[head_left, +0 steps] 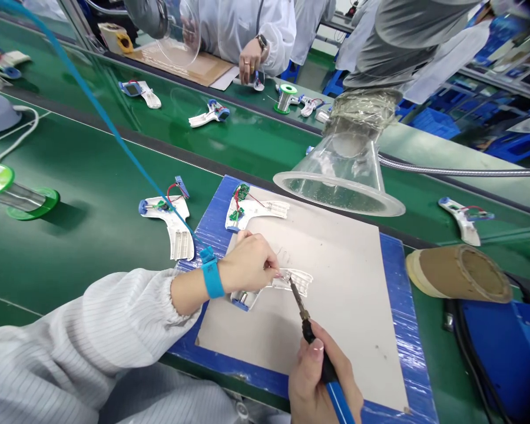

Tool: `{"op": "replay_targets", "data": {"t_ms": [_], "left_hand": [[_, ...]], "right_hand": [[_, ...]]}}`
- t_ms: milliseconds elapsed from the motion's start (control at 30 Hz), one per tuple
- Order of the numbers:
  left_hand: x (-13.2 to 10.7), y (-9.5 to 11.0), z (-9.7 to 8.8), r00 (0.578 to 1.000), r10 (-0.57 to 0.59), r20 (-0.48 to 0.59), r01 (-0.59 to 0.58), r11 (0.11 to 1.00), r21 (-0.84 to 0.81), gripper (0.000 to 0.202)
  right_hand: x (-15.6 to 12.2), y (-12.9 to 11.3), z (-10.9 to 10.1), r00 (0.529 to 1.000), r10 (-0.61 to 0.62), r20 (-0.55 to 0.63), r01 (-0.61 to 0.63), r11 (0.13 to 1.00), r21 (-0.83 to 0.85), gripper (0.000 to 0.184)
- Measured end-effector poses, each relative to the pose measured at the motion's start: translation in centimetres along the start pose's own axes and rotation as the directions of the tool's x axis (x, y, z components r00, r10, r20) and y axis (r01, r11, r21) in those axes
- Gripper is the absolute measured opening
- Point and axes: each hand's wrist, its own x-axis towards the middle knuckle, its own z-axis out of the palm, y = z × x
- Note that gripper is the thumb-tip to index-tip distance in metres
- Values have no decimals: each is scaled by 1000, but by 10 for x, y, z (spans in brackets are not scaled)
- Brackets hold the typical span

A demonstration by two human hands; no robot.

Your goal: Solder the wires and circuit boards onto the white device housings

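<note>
Left hand (247,265) clenched on a white plastic housing (298,281), its long axis lying sideways across a grey mat (348,312), ribbed end to the right; right fingers (317,348) grasping a blue-handled soldering iron (304,315), tip up at the housing, left hand nearer.

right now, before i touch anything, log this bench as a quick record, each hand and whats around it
left hand: holds a white plastic housing, blue wrist strap on the wrist
right hand: grips a soldering iron with a blue handle, tip at the housing
on the board: second housing with green circuit boards, on a grey sheet
beside the board: third housing with red wires, on a green conveyor belt
above: clear plastic extraction hood
co-worker: a hand at a small part across the belt
</note>
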Motion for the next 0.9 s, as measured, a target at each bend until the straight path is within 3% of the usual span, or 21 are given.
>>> {"op": "replay_targets", "data": {"t_ms": [200,633,900], "left_hand": [[0,-1,0,1000,8,-2,-8,1000,2,13],[0,-4,4,999,12,-39,-12,1000,0,15],[1,-6,8,995,39,-89,-37,999,21,19]], "right_hand": [[2,1,2,997,-73,-21,73,997,-4,17],[3,-2,-1,994,-54,93,58,998,-41,12],[8,-1,-1,970,-181,159,194,979,-70,13]]}}
